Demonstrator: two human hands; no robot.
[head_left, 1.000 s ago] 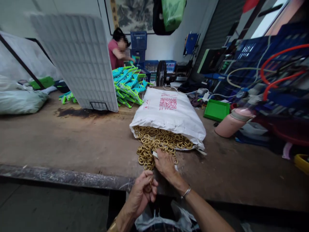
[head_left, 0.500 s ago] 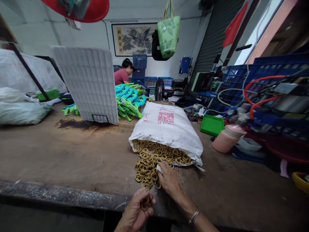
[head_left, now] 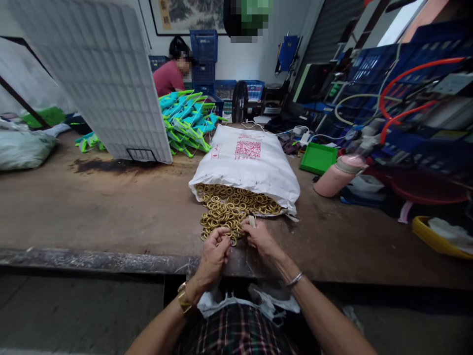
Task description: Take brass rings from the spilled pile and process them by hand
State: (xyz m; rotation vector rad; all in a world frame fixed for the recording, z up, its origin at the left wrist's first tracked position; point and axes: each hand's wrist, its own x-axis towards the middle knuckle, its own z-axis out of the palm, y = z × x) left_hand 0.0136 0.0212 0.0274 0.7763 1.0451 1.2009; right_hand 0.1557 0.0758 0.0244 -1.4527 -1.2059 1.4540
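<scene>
Brass-coloured rings (head_left: 218,214) spill from the mouth of a white sack (head_left: 246,170) with a red printed code, forming a loose pile on the table. At the pile's near side is my left hand (head_left: 215,251), fingers curled together and fingertips at the rings; what lies inside it is hidden. My right hand (head_left: 261,235) reaches to the pile's right side, thumb and fingers pinched at the rings. A small whitish piece (head_left: 252,221) shows at its fingers, too small to name.
A pale ribbed panel (head_left: 107,84) stands at left before green and blue plastic parts (head_left: 188,123). On the right are a green tray (head_left: 318,158), a pink bottle (head_left: 338,177) and a yellow basin (head_left: 439,236). A person (head_left: 168,76) in red works behind.
The view has tilted down. My left hand, earlier showing rings in its fingers below the table edge, has moved up to the pile beside my right hand, which stays at the rings.
</scene>
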